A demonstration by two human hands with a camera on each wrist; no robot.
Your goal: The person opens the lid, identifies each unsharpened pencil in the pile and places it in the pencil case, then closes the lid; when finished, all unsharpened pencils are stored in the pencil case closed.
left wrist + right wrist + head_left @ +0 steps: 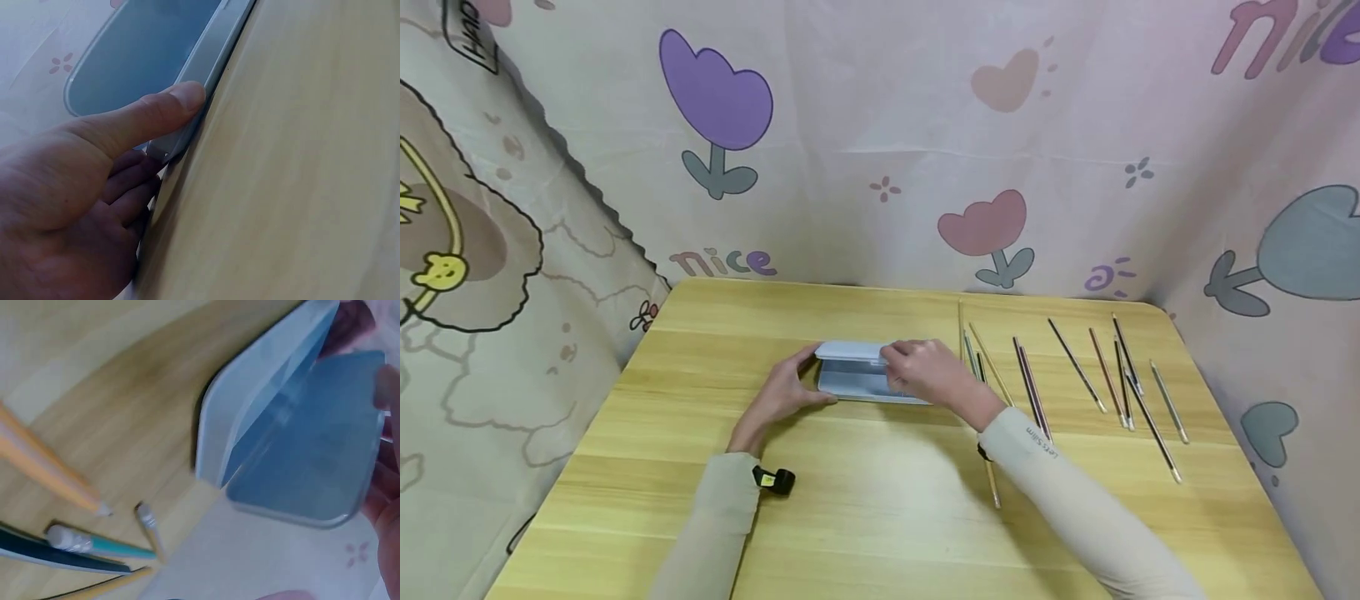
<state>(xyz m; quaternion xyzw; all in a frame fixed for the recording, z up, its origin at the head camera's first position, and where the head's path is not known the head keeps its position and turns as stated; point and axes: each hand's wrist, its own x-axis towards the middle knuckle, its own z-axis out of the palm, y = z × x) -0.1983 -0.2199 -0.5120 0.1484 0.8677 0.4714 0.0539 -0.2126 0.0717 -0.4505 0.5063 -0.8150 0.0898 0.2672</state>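
Observation:
A light blue pencil case (853,383) lies on the table with its hinged lid (847,351) raised partway. At the case's left end, my left hand (782,390) grips it, with the thumb (156,112) on the front edge and the other fingers reaching round behind. My right hand (928,372) pinches the lid's edge towards the right end and hides part of the case. In the right wrist view the lid (312,437) stands at an angle to the base (240,406), and the blue inside shows between them.
Several pencils lie scattered right of the case, among them a dark one (1077,365) and a green one (1168,402). One yellow pencil (992,483) pokes out beneath the right forearm. A patterned curtain (850,125) hangs behind the wooden table (880,517).

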